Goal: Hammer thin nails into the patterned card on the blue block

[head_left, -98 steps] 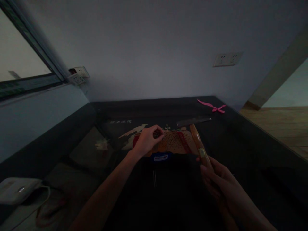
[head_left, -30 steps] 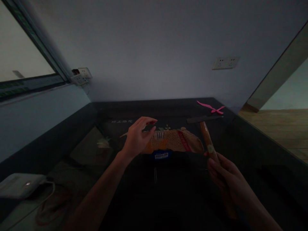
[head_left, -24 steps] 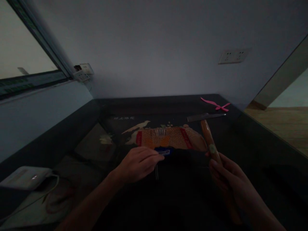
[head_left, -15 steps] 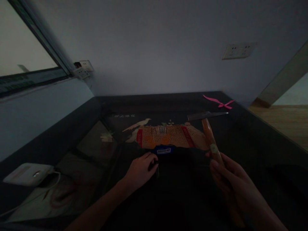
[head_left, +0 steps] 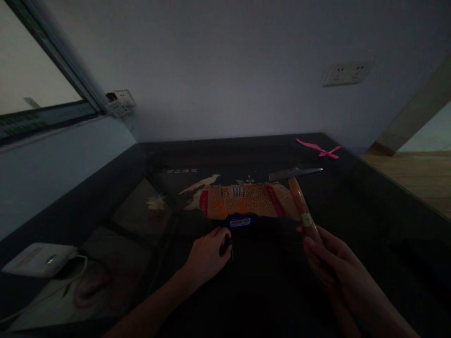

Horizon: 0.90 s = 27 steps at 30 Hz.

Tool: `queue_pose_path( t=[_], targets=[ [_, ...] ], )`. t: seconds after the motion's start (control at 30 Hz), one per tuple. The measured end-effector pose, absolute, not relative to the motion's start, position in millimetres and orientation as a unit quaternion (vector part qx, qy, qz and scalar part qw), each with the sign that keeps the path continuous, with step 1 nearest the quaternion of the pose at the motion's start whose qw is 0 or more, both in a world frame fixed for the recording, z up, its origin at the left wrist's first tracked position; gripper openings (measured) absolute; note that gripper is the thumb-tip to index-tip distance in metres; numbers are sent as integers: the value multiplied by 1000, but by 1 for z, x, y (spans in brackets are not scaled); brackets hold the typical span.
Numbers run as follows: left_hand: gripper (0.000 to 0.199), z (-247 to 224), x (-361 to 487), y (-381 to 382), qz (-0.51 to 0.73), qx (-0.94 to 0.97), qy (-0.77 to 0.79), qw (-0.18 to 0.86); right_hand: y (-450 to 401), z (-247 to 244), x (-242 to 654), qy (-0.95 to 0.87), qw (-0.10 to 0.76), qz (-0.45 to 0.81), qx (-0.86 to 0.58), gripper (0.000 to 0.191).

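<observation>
The hammer [head_left: 299,200] is orange-brown and grey, the dark-speckled tan panel [head_left: 258,202] red-striped, the ribbon [head_left: 324,152] pink, the surface [head_left: 355,206] blackish.

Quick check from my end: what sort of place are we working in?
Likely an indoor room, perhaps in a home or small office; I can't tell which. A dark table stands against a plain wall with a double wall socket, and wood-look flooring shows beyond.
</observation>
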<state>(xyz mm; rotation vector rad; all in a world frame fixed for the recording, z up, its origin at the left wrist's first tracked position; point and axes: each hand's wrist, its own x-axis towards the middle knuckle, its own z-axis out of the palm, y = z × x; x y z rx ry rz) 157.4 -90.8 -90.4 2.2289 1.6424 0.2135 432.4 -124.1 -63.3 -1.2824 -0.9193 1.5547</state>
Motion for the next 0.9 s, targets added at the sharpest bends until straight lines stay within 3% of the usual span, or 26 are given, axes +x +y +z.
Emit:
queue_pose_path(
  t=[0.23, 0.6, 0.73, 0.9],
  targets=[
    [24, -84, 156, -90, 47, 783, 594, 180, -124, -63, 431, -376, 441, 628, -520, 49],
    [31, -79, 150, -88, -40, 787, 608, 94, -126, -59, 430, -379, 443, 609, -538, 52],
    [27, -77, 145, -87, -18, 796, 590, 136, -126, -58, 430, -371, 445, 609, -542, 53],
    [15, -49, 144, -93, 105, 814, 506, 266, -127, -58, 431, -377, 453, 603, -538, 51]
  ],
)
